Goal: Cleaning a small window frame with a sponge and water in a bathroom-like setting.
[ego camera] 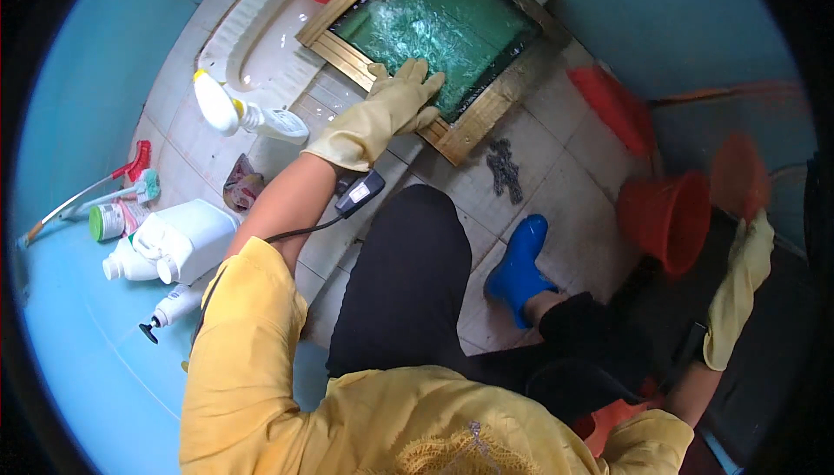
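My left hand (394, 100), in a cream rubber glove, lies with its fingers spread on the near edge of a wet glass panel (436, 25) in a gold metal frame (355, 61). Water ripples over the glass, which looks green. Over on the right, my right hand (746, 266), gloved alike, grips the handle end of a small red plastic scoop (739, 169), blurred and tilted. Beside the scoop is a red plastic bucket (671, 221). A grey scrubbing pad (503, 171) lies on the tiles near the frame's corner.
A squat toilet (280, 32) lies left of the frame, with a white spray bottle (244, 113) near it. White plastic jugs (195, 234), a lidded tub (107, 222) and brushes (140, 162) stand or lie along the left wall. A red basin (612, 107) is at right.
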Action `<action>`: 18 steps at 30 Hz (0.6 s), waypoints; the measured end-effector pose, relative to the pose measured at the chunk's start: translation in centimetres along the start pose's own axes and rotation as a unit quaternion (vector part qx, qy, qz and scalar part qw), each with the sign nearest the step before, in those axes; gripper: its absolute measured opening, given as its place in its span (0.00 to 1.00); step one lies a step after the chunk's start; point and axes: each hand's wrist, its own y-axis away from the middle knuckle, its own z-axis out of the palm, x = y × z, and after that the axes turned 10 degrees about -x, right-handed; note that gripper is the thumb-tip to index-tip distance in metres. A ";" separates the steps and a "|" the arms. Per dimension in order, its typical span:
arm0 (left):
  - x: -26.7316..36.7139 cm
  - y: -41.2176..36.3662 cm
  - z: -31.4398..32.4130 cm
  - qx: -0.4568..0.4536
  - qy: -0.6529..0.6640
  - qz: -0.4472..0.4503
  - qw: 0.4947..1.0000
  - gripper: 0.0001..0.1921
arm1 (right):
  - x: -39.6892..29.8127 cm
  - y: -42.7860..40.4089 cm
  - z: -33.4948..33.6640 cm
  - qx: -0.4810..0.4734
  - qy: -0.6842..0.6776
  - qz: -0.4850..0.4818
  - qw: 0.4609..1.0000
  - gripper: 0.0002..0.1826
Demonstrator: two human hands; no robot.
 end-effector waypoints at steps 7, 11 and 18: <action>0.0 -2.3 -1.0 -0.247 -0.049 0.029 0.967 0.24 | 10.2 -1.1 8.9 -0.150 0.037 0.119 0.981 0.19; 1.3 -1.4 0.6 -0.050 -0.057 0.179 0.981 0.26 | 10.6 -2.9 16.2 -0.251 -0.063 0.100 0.961 0.20; -3.2 2.5 2.6 -0.002 -0.174 0.254 0.951 0.27 | 6.6 -3.8 21.8 -0.350 -0.193 0.095 0.912 0.21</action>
